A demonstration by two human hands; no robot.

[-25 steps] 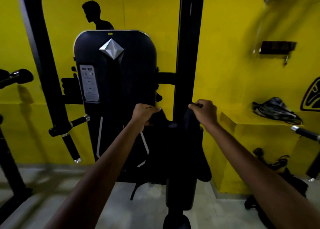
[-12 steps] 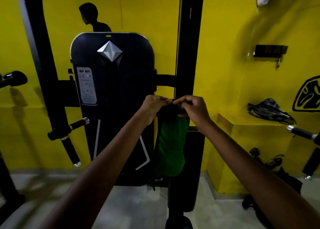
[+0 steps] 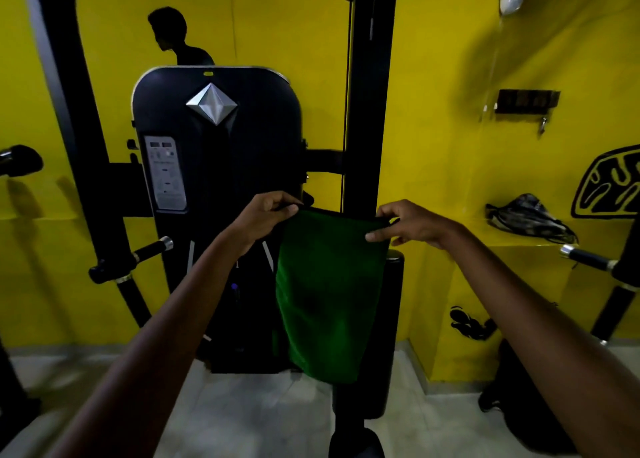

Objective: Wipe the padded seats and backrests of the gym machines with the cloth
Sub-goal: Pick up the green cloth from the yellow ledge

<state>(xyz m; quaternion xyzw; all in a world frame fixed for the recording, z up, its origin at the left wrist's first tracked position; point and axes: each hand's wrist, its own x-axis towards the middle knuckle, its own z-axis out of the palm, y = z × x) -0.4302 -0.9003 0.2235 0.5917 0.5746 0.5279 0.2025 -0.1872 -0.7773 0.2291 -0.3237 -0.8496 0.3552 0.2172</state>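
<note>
**Spreading the cloth before wiping**

The left hand (image 3: 268,215) and right hand (image 3: 408,224) each pinch a top corner of the green cloth (image 3: 329,295), which hangs open in front of the upright pad (image 3: 391,333) on the black post (image 3: 369,111). To do this well, the person should keep the top edge taut, lay the cloth flat against the pad, then press and wipe downward in overlapping passes.

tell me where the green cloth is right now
In the head view the green cloth hangs centre frame, held up by its top corners between the left hand and the right hand, in front of the black upright post.
</note>
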